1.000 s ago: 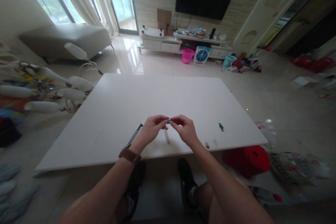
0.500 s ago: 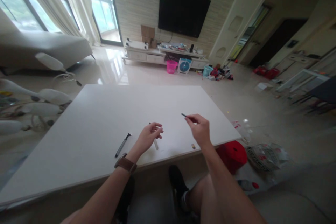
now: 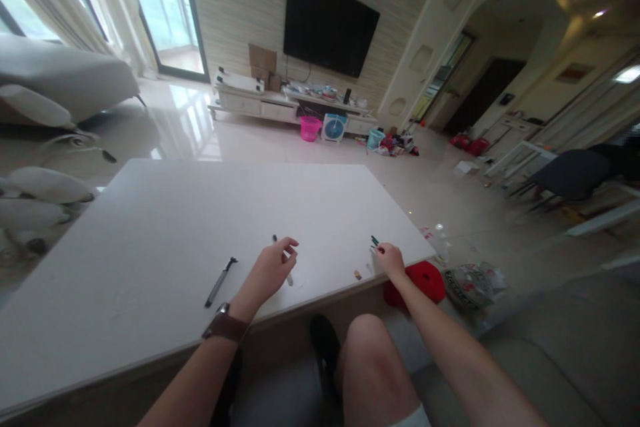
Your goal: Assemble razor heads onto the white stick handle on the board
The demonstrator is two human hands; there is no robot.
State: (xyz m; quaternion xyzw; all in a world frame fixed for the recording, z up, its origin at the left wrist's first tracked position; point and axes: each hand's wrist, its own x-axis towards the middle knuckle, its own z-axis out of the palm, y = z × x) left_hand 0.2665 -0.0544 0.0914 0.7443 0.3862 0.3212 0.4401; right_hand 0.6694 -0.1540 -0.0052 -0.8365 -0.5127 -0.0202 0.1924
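My left hand [image 3: 273, 268], with a brown-strapped watch on its wrist, hovers over the white table with loosely curved fingers apart and nothing in them. Partly hidden beneath it is a slim, pen-like stick [image 3: 290, 279] with a dark upper end and a pale lower end. At the table's right front edge, my right hand [image 3: 390, 259] pinches a small dark green stick [image 3: 375, 239] between thumb and fingers. Left of my left hand lies a grey-and-black handled tool with a small angled head, like a razor [image 3: 219, 285].
A small brownish piece [image 3: 357, 275] lies on the white table [image 3: 200, 213] near its front edge. Beyond the right edge stand a red stool [image 3: 425, 280] and a plastic bag [image 3: 473, 283]. My knee [image 3: 370, 347] is close below the table's front edge.
My right hand has moved down and outward to the table's right front edge with the small dark green stick. My left hand stays over the pen-like stick. The view has turned right.
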